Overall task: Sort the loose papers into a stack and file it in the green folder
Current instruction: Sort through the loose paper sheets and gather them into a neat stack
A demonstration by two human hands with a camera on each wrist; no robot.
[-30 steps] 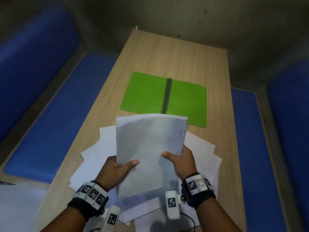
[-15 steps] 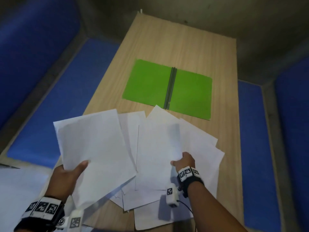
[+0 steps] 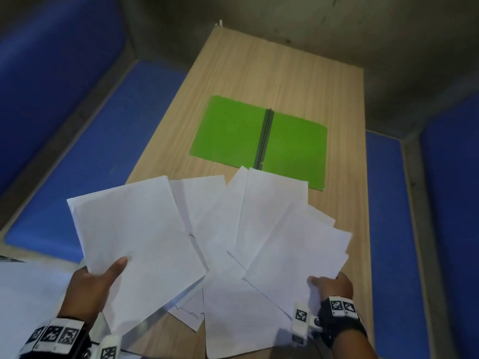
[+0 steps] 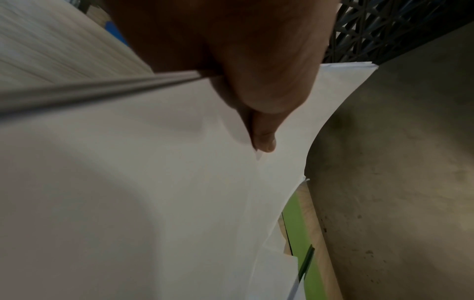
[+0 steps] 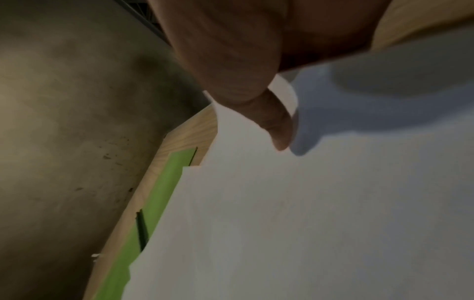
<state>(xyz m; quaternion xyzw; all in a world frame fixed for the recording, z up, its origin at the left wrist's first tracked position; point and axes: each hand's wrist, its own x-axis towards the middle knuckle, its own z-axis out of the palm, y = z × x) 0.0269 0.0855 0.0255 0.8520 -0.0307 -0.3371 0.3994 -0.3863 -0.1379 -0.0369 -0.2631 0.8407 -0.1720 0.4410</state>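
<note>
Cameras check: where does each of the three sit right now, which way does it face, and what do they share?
Head: above, facing forward and down the table; shows left hand, right hand.
Left wrist: along the left hand's thumb pinching the held stack.
Right wrist: along the right hand's thumb on a loose sheet.
Shared: all three show the green folder, open flat.

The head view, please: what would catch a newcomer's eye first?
The bright green folder lies open at the middle of the wooden table. Nearer, loose papers fan out; the left hand holds a stack, and the right hand grips a sheet.
</note>
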